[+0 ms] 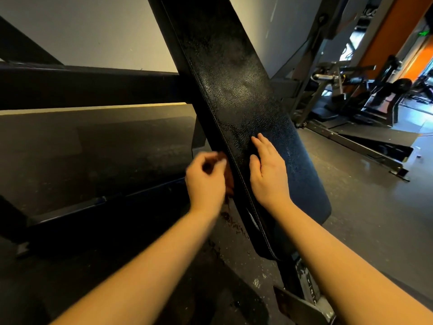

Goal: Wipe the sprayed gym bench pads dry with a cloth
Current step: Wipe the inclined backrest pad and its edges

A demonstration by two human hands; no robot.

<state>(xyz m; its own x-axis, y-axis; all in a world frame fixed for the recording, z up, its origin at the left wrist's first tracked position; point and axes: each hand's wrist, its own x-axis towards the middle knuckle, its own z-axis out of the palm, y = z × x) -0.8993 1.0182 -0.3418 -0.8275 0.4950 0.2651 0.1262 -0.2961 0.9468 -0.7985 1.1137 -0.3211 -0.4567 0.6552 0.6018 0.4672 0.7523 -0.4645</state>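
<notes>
My right hand (269,177) lies flat on the black bench pad (236,90), palm down, fingers straight and close together, thumb out to the side, holding nothing. It rests on the lower part of the pad, just inside the stitched seam that runs down the pad's left edge.

The pad slants across the middle of my view, its top end far up and away, its rounded bottom end near my right forearm. Its grained surface shows a pale sheen and fine speckles above my fingertips, with a duller smear just ahead of them.

My left hand (206,181) is at the pad's left edge, just beside the seam and level with my right hand. Its fingers are curled in toward the thumb, but it is blurred, and I cannot tell whether it pinches anything or closes on air. A reddish-brown patch (230,181) shows between that hand and the side of the pad; I cannot tell if that is the cloth.

Below the pad's bottom end a scuffed metal bracket (309,299) juts out. A thick dark beam (93,87) runs across behind the pad on my left, against a pale wall (93,31). The floor (363,219) is dark and speckled. Far off on my right stand other gym machines (375,90) near an orange wall (386,31)
</notes>
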